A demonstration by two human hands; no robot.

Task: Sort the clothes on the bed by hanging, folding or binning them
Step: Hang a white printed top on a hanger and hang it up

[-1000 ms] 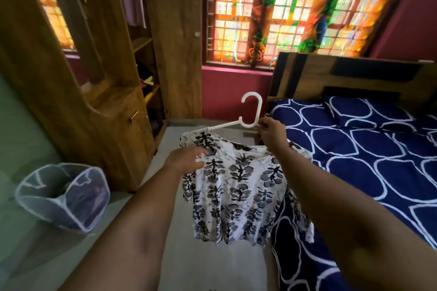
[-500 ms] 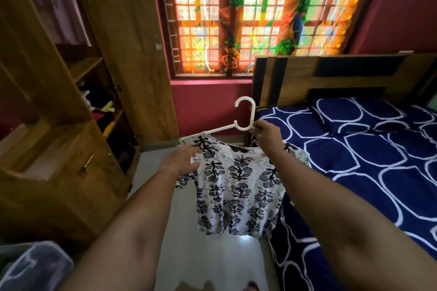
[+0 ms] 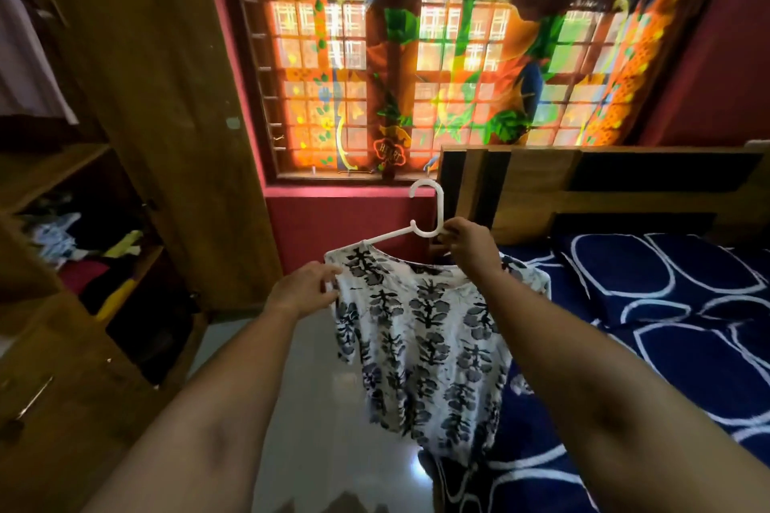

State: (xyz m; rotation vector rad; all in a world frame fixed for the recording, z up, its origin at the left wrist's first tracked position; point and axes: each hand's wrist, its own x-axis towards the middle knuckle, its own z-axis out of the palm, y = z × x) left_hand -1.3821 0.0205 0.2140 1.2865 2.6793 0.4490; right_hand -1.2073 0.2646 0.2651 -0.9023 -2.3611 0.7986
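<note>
R hand (image 3: 471, 248) grips hanger (image 3: 396, 232); L hand (image 3: 300, 292) prob. pinches top (image 3: 425, 337); wardrobe (image 3: 146, 96) left, bed (image 3: 666, 346) right.

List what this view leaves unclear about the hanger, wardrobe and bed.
Head view only.
hanger: one arm is hidden under the right hand and the printed top.
wardrobe: any hanging rail is cut off by the top edge; shelf clothes too dim to identify.
bed: far side cut off by the right edge, so remaining clothes unknown.

Plastic hanger (image 3: 421, 227), cloth top (image 3: 425, 346), wood wardrobe (image 3: 158, 96), glossy floor (image 3: 329, 408).
</note>
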